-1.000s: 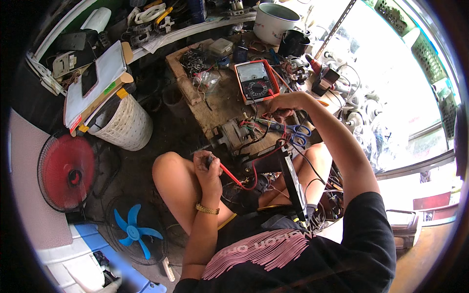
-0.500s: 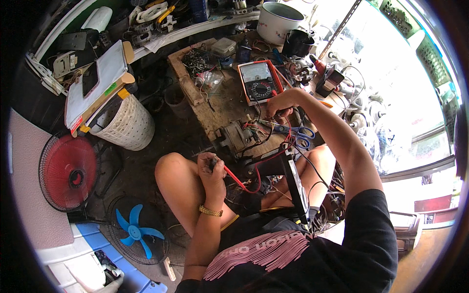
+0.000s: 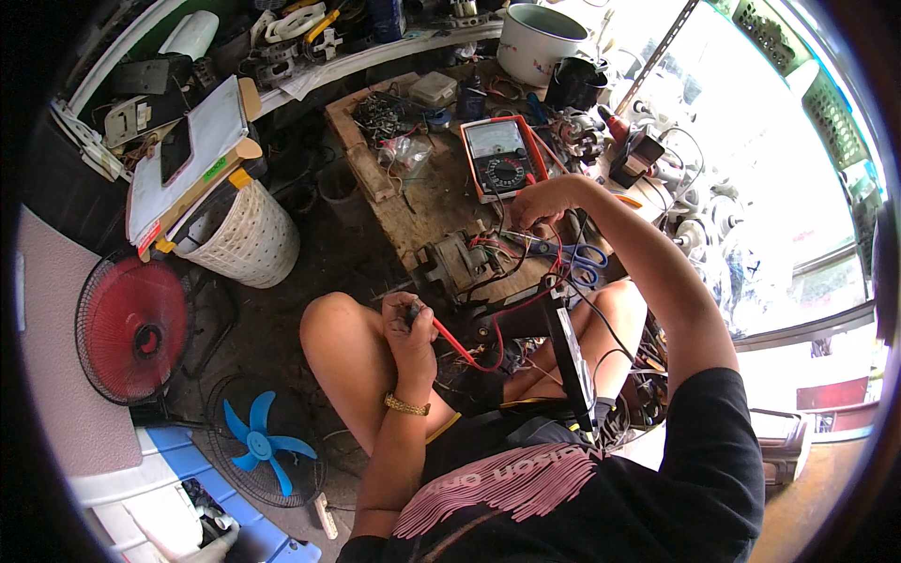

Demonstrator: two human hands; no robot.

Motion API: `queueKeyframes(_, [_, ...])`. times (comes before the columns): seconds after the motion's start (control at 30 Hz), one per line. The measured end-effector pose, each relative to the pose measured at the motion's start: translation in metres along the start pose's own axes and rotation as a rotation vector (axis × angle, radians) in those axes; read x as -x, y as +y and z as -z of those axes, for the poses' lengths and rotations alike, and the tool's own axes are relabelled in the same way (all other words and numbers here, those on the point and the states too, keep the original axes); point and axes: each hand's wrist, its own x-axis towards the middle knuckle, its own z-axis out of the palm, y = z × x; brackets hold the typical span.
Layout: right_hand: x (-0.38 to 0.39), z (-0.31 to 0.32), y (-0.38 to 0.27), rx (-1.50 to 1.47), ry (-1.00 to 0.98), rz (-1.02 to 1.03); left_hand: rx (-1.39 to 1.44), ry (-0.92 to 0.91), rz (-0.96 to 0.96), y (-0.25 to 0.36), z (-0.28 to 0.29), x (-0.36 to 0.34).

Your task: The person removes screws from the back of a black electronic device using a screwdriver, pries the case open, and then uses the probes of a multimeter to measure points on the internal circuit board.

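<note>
My left hand (image 3: 410, 336) is above my left knee, fingers curled round a red test probe (image 3: 453, 340) whose lead loops off to the right. A small dark piece shows at those fingertips, too hidden to name. Past the bench's near edge, my right hand (image 3: 542, 202) is closed just below the analog multimeter (image 3: 500, 158), which has an orange-red frame and a black dial. Its fingertips point down among wires, and what they pinch is hidden. Close by are a metal motor part (image 3: 450, 266) with coloured wires and blue-handled scissors (image 3: 587, 265).
A wooden bench (image 3: 387, 218) stands ahead, with small metal parts and a clear plastic bag. A white pot (image 3: 540, 45) is at the back. To my left are a white basket (image 3: 253, 239), a red fan (image 3: 136, 328) and a blue-bladed fan (image 3: 258, 445). A dark-edged panel (image 3: 569, 355) stands between my legs.
The view has shifted very slightly. My right hand's fingers have turned a little lower over the wires; my left hand keeps its hold on the red test probe.
</note>
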Motion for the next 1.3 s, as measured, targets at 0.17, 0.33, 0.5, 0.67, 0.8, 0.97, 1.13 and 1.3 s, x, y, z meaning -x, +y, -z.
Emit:
queueKeyframes(0.17, [0.002,-0.007,0.009,0.193,0.162,0.007,0.006,-0.011,0.004,0.0,-0.003,0.0])
queueKeyframes(0.33, [0.005,-0.006,0.006,0.179,0.16,-0.029,-0.008,-0.005,-0.003,0.001,-0.003,0.0])
queueKeyframes(0.5, [0.004,0.005,0.014,-0.004,0.273,0.02,-0.001,-0.015,0.01,0.0,-0.006,0.001])
queueKeyframes(0.67, [-0.008,0.008,-0.017,0.335,0.117,0.003,0.007,-0.008,0.002,0.0,-0.005,0.001])
queueKeyframes(0.8, [-0.005,-0.004,-0.039,0.44,0.09,-0.073,0.02,-0.005,0.002,0.001,-0.002,0.001])
queueKeyframes(0.97, [-0.01,-0.004,-0.046,0.617,-0.024,-0.135,-0.015,-0.066,-0.007,-0.002,-0.001,0.002])
queueKeyframes(1.13, [-0.018,-0.01,-0.053,0.634,0.008,-0.196,-0.017,-0.028,0.018,-0.001,-0.001,0.002])
queueKeyframes(1.3, [-0.018,-0.014,-0.054,0.637,-0.016,-0.222,-0.013,-0.015,0.023,0.0,-0.003,0.003])
